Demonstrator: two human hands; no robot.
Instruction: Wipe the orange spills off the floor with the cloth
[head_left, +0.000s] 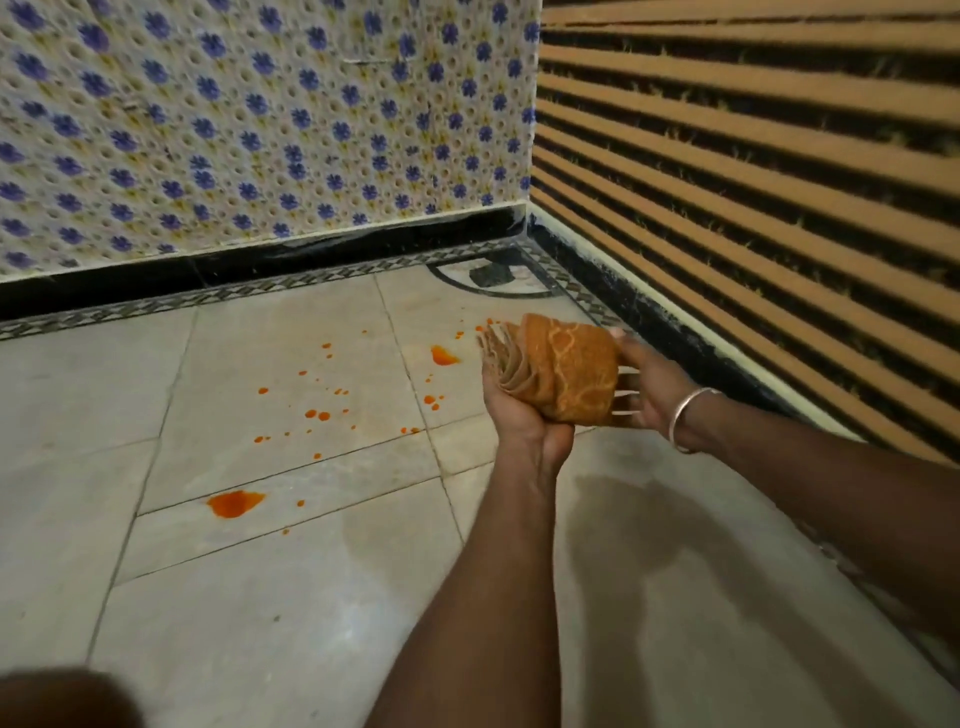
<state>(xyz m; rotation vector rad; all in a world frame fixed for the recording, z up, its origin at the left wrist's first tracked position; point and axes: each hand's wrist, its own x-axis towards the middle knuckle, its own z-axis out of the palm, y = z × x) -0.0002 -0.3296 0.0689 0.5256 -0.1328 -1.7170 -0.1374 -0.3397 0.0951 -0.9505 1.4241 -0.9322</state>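
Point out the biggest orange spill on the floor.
The elongated puddle nearest the camera, at lower left, far from the cloth. The other spills are smaller, mostly droplets.

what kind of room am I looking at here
Probably a tiled corner of a home, perhaps a bathroom or kitchen: flower-patterned wall tiles, a pale tiled floor with a patterned border, and a striped wall.

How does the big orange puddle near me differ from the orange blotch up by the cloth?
The near puddle is wider and spreads sideways across a tile joint; the far blotch is smaller and more compact. The near puddle lies well apart from the cloth; the far blotch sits just beside its folded edges. Both are wet-looking, orange and unwiped.
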